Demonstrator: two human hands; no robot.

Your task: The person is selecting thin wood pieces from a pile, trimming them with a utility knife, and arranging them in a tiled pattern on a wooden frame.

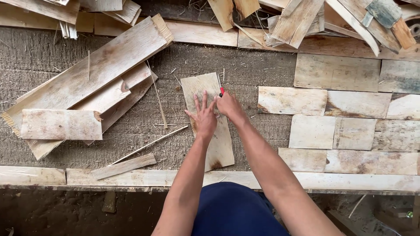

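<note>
A thin pale wooden board [218, 148] lies lengthwise on the rough grey work surface [245, 70] in front of me. My left hand [203, 116] presses flat on its middle, fingers spread. My right hand [229, 106] is closed around a small red-handled tool [222, 91] at the board's right edge, near its far end. What kind of tool it is cannot be made out.
A loose heap of longer boards [87, 87] lies to the left, with thin splinters [148, 145] beside it. Trimmed rectangular pieces [337, 118] sit in rows on the right. More scrap wood [306, 17] piles along the far edge. A wooden rail [131, 177] borders the near edge.
</note>
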